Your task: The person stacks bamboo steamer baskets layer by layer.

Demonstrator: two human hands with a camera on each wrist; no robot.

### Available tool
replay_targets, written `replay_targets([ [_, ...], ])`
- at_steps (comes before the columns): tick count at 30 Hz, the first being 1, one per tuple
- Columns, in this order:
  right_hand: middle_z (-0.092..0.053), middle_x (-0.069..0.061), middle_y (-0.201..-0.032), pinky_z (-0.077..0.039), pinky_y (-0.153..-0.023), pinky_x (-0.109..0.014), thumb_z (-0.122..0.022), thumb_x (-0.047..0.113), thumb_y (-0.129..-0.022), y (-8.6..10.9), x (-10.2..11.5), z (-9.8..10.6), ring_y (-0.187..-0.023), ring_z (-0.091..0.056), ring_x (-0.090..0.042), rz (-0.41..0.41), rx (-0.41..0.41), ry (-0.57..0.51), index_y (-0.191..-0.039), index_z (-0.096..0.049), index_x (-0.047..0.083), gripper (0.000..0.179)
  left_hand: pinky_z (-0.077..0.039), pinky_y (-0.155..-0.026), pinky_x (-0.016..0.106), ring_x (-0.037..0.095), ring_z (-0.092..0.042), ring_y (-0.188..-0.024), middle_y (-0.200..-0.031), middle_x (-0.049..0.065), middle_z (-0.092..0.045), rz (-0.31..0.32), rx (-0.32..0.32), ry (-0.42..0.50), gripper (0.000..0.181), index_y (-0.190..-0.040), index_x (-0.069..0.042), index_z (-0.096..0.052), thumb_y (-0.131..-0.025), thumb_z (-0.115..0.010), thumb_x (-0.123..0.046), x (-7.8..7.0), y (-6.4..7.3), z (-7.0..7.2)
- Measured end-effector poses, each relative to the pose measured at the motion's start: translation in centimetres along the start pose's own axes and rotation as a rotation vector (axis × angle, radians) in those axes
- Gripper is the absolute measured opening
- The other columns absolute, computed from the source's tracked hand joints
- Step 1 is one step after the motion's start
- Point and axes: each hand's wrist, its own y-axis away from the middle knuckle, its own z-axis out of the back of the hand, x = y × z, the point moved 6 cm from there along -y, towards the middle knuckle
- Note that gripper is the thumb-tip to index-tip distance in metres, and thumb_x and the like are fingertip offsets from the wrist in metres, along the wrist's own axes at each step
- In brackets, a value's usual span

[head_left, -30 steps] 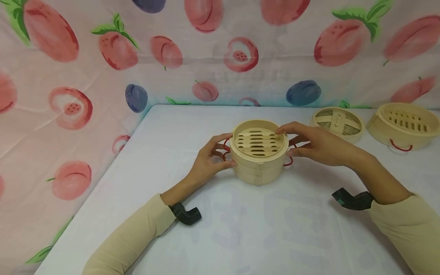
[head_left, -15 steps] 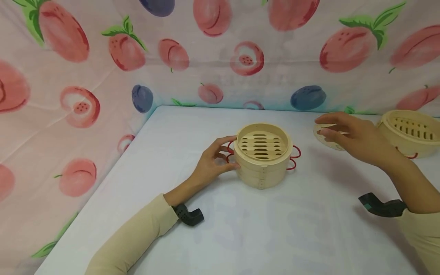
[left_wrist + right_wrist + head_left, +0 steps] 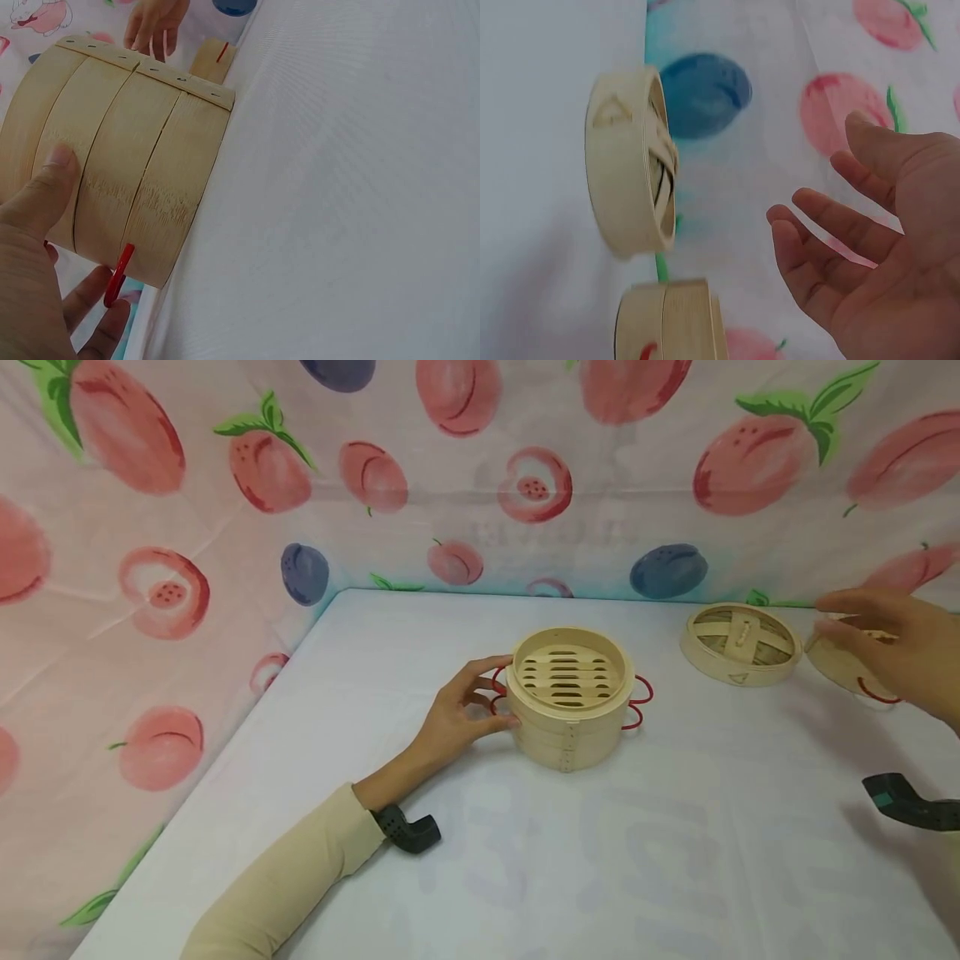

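In the head view, a stack of two round bamboo steamer baskets (image 3: pixel 567 739) with red loop handles stands on the white table, its slotted inner floor facing up. My left hand (image 3: pixel 459 710) grips its left side. In the left wrist view, the thumb (image 3: pixel 52 184) presses the bamboo wall and other fingers lie by a red handle (image 3: pixel 118 276). My right hand (image 3: pixel 907 647) is raised at the far right, holding nothing, its fingers loosely bent. It partly hides another bamboo steamer basket (image 3: pixel 842 667) there.
A bamboo steamer lid (image 3: pixel 741 639) with crossed strips and a small handle sits between the stack and the right-hand basket. Peach-print cloth (image 3: pixel 457 485) hangs along the back and left edges of the white table (image 3: pixel 525 877).
My right hand has let go of the stack and moved right, passing over the lid to the far basket. The left hand keeps its grip on the stack, which stays in place.
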Motion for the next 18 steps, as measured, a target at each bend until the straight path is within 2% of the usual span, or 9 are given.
replay_targets([
  [2,-0.039,-0.025,-0.139,-0.035,-0.098,-0.060,-0.049,0.042,-0.099,-0.2,-1.4,0.5,-0.118,-0.042,-0.035,0.001,-0.034,-0.041,-0.141,-0.041,0.003,0.058,-0.048,-0.077,0.054,0.031,-0.057,-0.100,-0.136,0.006,-0.048,-0.002,-0.002,-0.002,0.071,-0.136,-0.003,-0.046,-0.074,-0.079,0.006,-0.1,0.0,0.1],
  [3,-0.039,-0.025,-0.138,-0.035,-0.101,-0.056,-0.050,0.039,-0.099,-0.2,-2.0,0.6,-0.117,-0.043,-0.035,0.010,-0.053,-0.048,-0.140,-0.042,0.003,0.056,-0.048,-0.076,0.054,0.032,-0.057,-0.100,-0.135,0.006,-0.049,-0.003,-0.002,-0.002,0.071,-0.136,-0.003,-0.046,-0.074,-0.079,0.006,-0.1,0.0,0.1],
  [4,-0.042,-0.021,-0.136,-0.039,-0.101,-0.044,-0.051,0.037,-0.099,-0.3,-2.6,0.8,-0.112,-0.046,-0.025,0.021,-0.077,-0.045,-0.138,-0.043,0.001,0.054,-0.048,-0.076,0.054,0.031,-0.057,-0.100,-0.135,0.006,-0.049,-0.002,-0.004,-0.002,0.071,-0.136,-0.003,-0.046,-0.074,-0.079,0.006,-0.1,0.0,0.1],
  [6,-0.043,-0.021,-0.134,-0.040,-0.099,-0.037,-0.051,0.036,-0.099,-0.3,-3.4,0.9,-0.110,-0.048,-0.025,0.014,-0.098,-0.028,-0.137,-0.044,0.000,0.053,-0.048,-0.076,0.054,0.030,-0.057,-0.099,-0.134,0.008,-0.049,0.000,-0.005,-0.005,0.071,-0.136,-0.002,-0.046,-0.073,-0.079,0.006,-0.1,0.0,0.1],
  [7,-0.043,-0.022,-0.134,-0.041,-0.098,-0.036,-0.050,0.036,-0.099,-0.3,-3.6,0.9,-0.109,-0.048,-0.026,0.004,-0.101,-0.023,-0.136,-0.044,-0.001,0.053,-0.049,-0.077,0.052,0.028,-0.058,-0.100,-0.135,0.005,-0.049,-0.001,-0.004,-0.008,0.072,-0.137,-0.006,-0.047,-0.074,-0.080,0.004,0.3,0.0,0.2],
  [8,-0.042,-0.023,-0.135,-0.040,-0.100,-0.039,-0.049,0.037,-0.099,-0.2,-3.8,0.9,-0.112,-0.046,-0.034,-0.011,-0.099,-0.015,-0.136,-0.043,-0.002,0.054,-0.049,-0.078,0.050,0.026,-0.058,-0.100,-0.135,0.004,-0.049,0.000,-0.003,-0.011,0.073,-0.137,-0.009,-0.047,-0.074,-0.080,0.003,0.7,0.0,0.2],
  [11,-0.037,-0.032,-0.134,-0.031,-0.103,-0.058,-0.046,0.040,-0.100,0.1,-4.3,0.8,-0.114,-0.036,-0.052,-0.053,-0.098,-0.004,-0.136,-0.040,-0.005,0.058,-0.050,-0.078,0.044,0.021,-0.058,-0.101,-0.137,-0.001,-0.048,0.000,0.000,-0.016,0.074,-0.139,-0.015,-0.047,-0.074,-0.081,-0.002,1.7,0.0,0.1],
  [13,-0.038,-0.032,-0.135,-0.029,-0.104,-0.057,-0.047,0.040,-0.099,0.1,-5.0,0.9,-0.115,-0.035,-0.052,-0.061,-0.119,0.008,-0.136,-0.040,-0.006,0.059,-0.050,-0.077,0.044,0.024,-0.058,-0.101,-0.137,-0.001,-0.049,-0.012,0.000,-0.013,0.075,-0.139,-0.015,-0.047,-0.074,-0.081,-0.002,1.8,0.0,0.1],
  [18,-0.040,-0.033,-0.136,-0.032,-0.101,-0.058,-0.049,0.041,-0.098,-0.1,-7.6,1.3,-0.117,-0.038,-0.051,-0.096,-0.164,0.085,-0.141,-0.040,-0.003,0.062,-0.048,-0.074,0.055,0.038,-0.057,-0.097,-0.134,0.009,-0.050,-0.022,-0.005,-0.001,0.071,-0.135,-0.002,-0.047,-0.073,-0.079,0.007,-0.1,-0.1,0.1],
])
